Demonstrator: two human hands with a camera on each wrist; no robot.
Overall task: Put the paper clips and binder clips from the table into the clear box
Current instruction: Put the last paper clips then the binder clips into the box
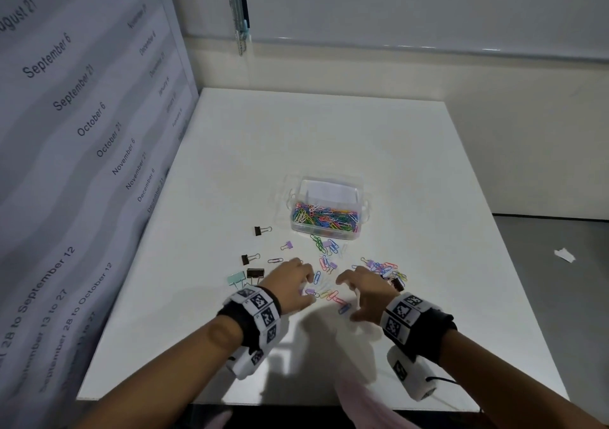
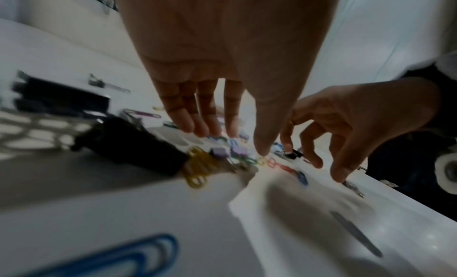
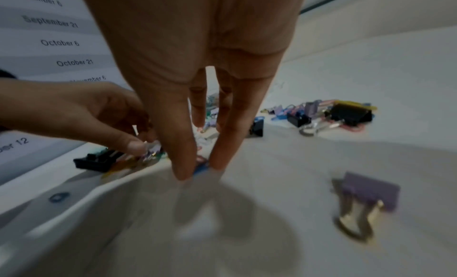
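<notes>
1. Left hand (image 1: 293,285) is low over the scatter of coloured wire paper clips (image 1: 324,275), fingers curled; the right wrist view shows thumb and fingers closing on small clips, but whether they grip any I cannot tell.
2. Right hand (image 1: 364,292): thumb and finger pinch a blue paper clip (image 3: 201,167) on the white table (image 1: 329,132).
3. Clear plastic box (image 1: 326,211) sits just beyond the scatter, partly filled.
4. Risk: thin clips likely slip or tangle; the hands are close and may bump.
5. Black binder clips (image 1: 252,257) lie left, apart. Near edge close; open room behind the box.
</notes>
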